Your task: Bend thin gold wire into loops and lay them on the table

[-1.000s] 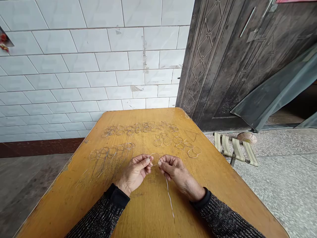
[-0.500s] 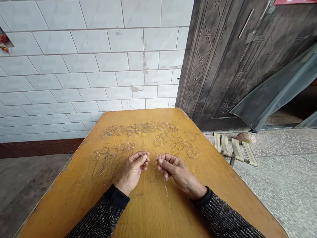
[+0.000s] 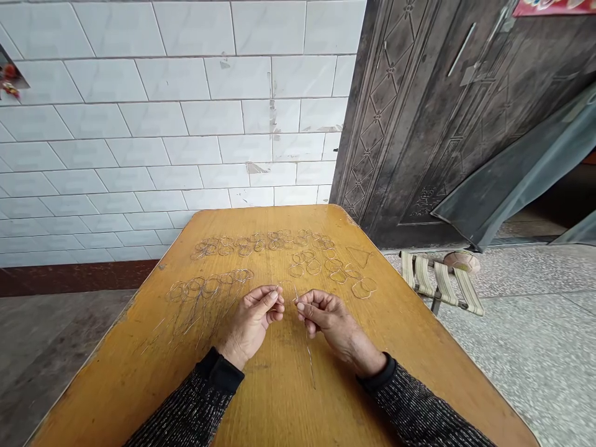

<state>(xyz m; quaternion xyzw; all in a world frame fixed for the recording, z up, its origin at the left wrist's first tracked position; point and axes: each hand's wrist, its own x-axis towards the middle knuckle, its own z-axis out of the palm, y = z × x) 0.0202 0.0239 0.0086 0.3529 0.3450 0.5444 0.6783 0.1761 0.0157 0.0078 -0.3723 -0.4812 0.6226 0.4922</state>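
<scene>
Between my two hands a thin metal wire [image 3: 310, 359] is bent into an arch, and its crinkled tail hangs below my right hand. My left hand [image 3: 254, 320] pinches one side of the arch between thumb and forefinger. The other side is pinched in my right hand [image 3: 328, 320], a short way off. Both hands are above the wooden table [image 3: 279, 403]. Beyond my left hand lie looped wires with long straight stems [image 3: 212, 287]. Past my right hand are wires curled into round loops [image 3: 313, 266].
A row of looped wire pieces [image 3: 258, 242] stretches across the table's far part, with a wire triangle [image 3: 359, 256] at right. White wall tiles [image 3: 209, 118] rise behind. Right of the table stand a strapped folding stool [image 3: 442, 279] and a dark carved door [image 3: 400, 124].
My hands have come slightly closer together, with the wire still pinched in both. The hanging wire tail has shifted a little to the left. The pieces on the table lie as before.
</scene>
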